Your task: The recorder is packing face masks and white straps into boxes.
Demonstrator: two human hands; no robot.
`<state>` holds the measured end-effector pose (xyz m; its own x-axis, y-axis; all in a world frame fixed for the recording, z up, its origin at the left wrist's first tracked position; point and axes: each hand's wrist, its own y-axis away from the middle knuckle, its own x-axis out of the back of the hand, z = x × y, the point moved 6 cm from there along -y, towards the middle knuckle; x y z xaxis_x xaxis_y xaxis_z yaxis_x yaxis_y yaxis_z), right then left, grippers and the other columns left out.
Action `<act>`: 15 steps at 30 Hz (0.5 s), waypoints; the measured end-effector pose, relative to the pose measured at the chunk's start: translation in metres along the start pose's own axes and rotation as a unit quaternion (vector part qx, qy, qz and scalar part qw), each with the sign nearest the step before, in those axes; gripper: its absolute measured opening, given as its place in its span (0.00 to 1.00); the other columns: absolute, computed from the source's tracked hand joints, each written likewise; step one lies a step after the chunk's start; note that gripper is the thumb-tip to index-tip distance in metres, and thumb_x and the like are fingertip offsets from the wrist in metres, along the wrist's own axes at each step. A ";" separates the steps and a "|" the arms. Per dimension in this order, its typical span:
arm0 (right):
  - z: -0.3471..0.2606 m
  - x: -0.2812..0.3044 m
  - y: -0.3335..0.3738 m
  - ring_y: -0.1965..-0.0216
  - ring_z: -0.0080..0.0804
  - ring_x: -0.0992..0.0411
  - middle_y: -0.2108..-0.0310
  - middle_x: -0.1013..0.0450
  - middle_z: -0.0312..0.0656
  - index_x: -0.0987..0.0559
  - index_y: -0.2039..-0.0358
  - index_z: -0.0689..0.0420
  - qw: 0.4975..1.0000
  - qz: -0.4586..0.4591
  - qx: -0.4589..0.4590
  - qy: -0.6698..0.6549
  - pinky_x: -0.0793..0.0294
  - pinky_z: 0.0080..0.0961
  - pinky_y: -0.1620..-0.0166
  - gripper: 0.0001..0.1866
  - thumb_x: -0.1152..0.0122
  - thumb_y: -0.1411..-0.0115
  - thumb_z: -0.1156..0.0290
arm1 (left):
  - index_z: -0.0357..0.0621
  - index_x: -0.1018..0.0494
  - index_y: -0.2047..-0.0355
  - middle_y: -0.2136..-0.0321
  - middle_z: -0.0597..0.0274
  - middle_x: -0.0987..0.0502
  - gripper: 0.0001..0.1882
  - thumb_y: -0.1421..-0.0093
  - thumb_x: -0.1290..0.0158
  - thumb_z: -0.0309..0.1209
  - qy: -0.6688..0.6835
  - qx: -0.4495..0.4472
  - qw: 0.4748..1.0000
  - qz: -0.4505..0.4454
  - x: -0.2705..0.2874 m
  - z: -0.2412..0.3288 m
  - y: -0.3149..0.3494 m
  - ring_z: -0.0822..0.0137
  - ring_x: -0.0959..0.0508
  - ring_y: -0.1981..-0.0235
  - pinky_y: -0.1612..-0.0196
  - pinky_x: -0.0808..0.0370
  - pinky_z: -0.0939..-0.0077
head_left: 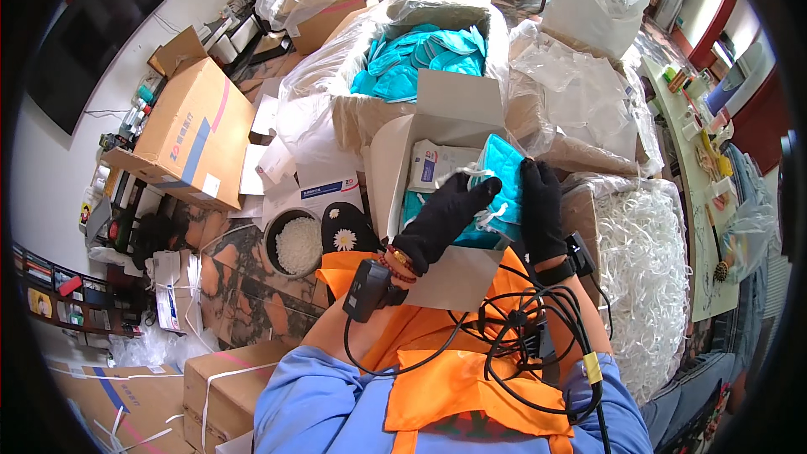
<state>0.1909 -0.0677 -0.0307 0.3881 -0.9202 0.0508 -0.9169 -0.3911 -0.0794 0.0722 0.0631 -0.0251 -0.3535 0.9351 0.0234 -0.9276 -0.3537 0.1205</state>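
Both my hands wear black gloves and hold a small stack of teal face masks [503,170] with white ear loops, tilted over an open white carton [458,101]. My left hand [444,220] is closed, its thumb and fingers at the masks' left side beside the white loops. At their right edge, my right hand [542,210] grips with the fingers partly hidden. Inside the carton lie more teal masks and a white printed packet [437,164]. The carton's near flap [450,282] hangs down toward my lap.
Beyond the carton stands a plastic-lined box [496,38] heaped with teal masks. A box of white straps [639,277] is at my right, below another with clear plastic bags [580,101]. A bowl of white bits [298,245] and a brown carton [197,134] are on the left. Black cables [538,345] cross my lap.
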 end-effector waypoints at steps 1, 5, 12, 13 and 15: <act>-0.001 -0.003 0.003 0.69 0.24 0.32 0.70 0.27 0.37 0.23 0.63 0.61 1.000 0.000 -0.013 -0.007 0.32 0.25 0.62 0.16 0.48 0.35 0.60 | 0.38 0.29 0.58 0.68 0.57 0.26 0.24 0.39 0.45 0.48 -0.027 -0.007 1.000 -0.002 0.006 -0.003 -0.007 0.68 0.29 0.66 0.59 0.31 0.74; -0.025 -0.021 0.021 0.64 0.23 0.28 0.65 0.24 0.38 0.22 0.58 0.61 0.981 -0.115 -0.109 -0.109 0.30 0.24 0.57 0.16 0.41 0.40 0.62 | 0.40 0.28 0.57 0.66 0.64 0.24 0.11 0.38 0.45 0.31 0.070 -0.134 0.988 0.025 0.011 0.008 -0.008 0.75 0.26 0.65 0.62 0.28 0.78; -0.043 0.006 0.002 0.68 0.25 0.24 0.66 0.22 0.38 0.21 0.59 0.61 0.979 -0.187 -0.079 -0.033 0.25 0.23 0.62 0.17 0.32 0.49 0.69 | 0.41 0.23 0.60 0.71 0.64 0.24 0.09 0.41 0.49 0.22 -0.271 -0.294 0.885 0.240 0.102 0.011 0.012 0.75 0.26 0.72 0.67 0.27 0.80; -0.044 0.027 -0.005 0.68 0.25 0.24 0.67 0.22 0.38 0.21 0.59 0.61 0.989 -0.142 -0.038 -0.002 0.24 0.23 0.62 0.17 0.32 0.50 0.69 | 0.40 0.25 0.58 0.68 0.63 0.24 0.11 0.42 0.47 0.24 -0.172 -0.179 0.938 0.243 0.114 0.001 -0.006 0.73 0.25 0.69 0.64 0.26 0.77; -0.062 0.033 -0.010 0.66 0.25 0.24 0.66 0.22 0.39 0.21 0.57 0.61 0.988 -0.149 -0.034 0.031 0.24 0.25 0.60 0.20 0.30 0.52 0.71 | 0.37 0.30 0.51 0.58 0.56 0.23 0.20 0.44 0.42 0.27 -0.001 0.029 0.959 0.282 0.136 0.007 -0.001 0.65 0.22 0.56 0.53 0.25 0.69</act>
<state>0.2073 -0.0933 0.0336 0.6375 -0.7605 0.1230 -0.7674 -0.6409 0.0148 0.0262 0.1906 -0.0152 -0.7967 0.5955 0.1031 -0.5804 -0.8015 0.1440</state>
